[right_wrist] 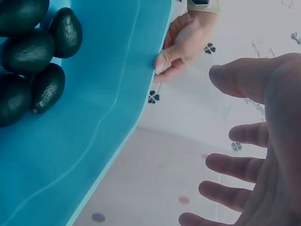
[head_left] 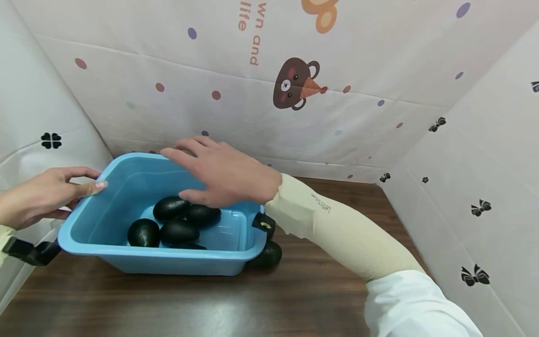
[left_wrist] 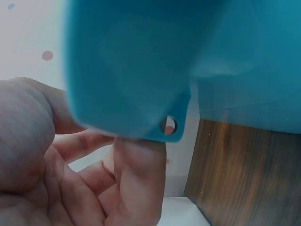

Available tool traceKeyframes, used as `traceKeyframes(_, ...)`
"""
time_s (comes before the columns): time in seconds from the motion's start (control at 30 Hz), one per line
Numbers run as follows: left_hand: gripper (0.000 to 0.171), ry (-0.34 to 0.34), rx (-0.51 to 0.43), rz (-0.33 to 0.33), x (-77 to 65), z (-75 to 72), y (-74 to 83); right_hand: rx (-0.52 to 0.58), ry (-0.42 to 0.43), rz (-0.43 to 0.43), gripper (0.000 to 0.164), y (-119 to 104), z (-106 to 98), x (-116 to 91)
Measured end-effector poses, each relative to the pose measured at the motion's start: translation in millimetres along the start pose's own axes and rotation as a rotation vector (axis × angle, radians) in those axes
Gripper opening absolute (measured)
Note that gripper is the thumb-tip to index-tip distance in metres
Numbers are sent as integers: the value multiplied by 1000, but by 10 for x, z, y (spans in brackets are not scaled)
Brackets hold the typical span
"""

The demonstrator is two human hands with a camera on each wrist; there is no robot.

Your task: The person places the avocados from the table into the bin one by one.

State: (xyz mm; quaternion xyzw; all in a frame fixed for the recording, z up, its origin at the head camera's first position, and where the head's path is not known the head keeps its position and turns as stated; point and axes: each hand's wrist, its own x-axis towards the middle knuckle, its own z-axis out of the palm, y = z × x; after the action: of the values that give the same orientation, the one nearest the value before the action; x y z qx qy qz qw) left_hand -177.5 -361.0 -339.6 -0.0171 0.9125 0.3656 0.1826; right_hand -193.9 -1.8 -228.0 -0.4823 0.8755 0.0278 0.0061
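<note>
My left hand [head_left: 48, 196] grips the left rim of a light blue plastic basin [head_left: 168, 253], thumb on top and fingers beneath; the left wrist view shows the fingers under the rim [left_wrist: 117, 127], next to a small hole. Several dark green avocados [head_left: 144, 232] lie together inside the basin. Above the basin's back right part hovers my right hand [head_left: 227, 175], its fingers spread and holding nothing. In the right wrist view, no thing lies between the right fingers [right_wrist: 235, 167]. Another dark avocado [head_left: 269, 255] rests outside, beside the basin's right end and partly hidden by it.
A brown wooden table [head_left: 202, 304] lies under the basin. White printed sheets surround it, with a bear drawing [head_left: 290, 84] on the back sheet [head_left: 236, 112] and black bows on the right sheet [head_left: 455, 234].
</note>
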Motion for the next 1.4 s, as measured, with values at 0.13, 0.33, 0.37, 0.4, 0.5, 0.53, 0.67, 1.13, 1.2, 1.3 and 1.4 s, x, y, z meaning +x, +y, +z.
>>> traceKeyframes(0.13, 83, -1, 0, 0, 11, 3, -9, 19, 23, 48, 79, 149, 33, -163)
traceKeyframes(0.33, 84, -8, 0, 0, 21, 1, -3, 91, 58, 111, 76, 448, 146, -428)
traceKeyframes(0.37, 84, -9, 2, 1, 21, 1, -3, 107, 66, 120, 76, 501, 176, -477)
traceKeyframes(0.4, 84, -9, 3, 3, 22, 2, -4, 117, 71, 137, 76, 551, 207, -528)
traceKeyframes(0.5, 83, -11, 10, 4, 25, 0, -8, 135, 77, 188, 76, 699, 308, -690)
traceKeyframes(0.53, 82, -10, 12, 5, 27, 0, -10, 138, 80, 207, 76, 744, 344, -747)
traceKeyframes(0.67, 82, -8, 17, 5, 36, -1, -11, 140, 84, 272, 75, 894, 487, -994)
traceKeyframes(1.13, 82, -1, 16, -5, 15, 28, 1, 223, 42, 351, 68, 789, 1508, -1671)
traceKeyframes(1.2, 82, 1, 18, -4, 15, 31, 6, 245, 38, 343, 67, 693, 1656, -1691)
traceKeyframes(1.3, 82, 6, 20, -2, 19, 31, 10, 241, 32, 324, 68, 557, 1834, -1689)
traceKeyframes(1.4, 82, 10, 17, -5, 26, 32, 10, 213, 24, 301, 69, 435, 1965, -1672)
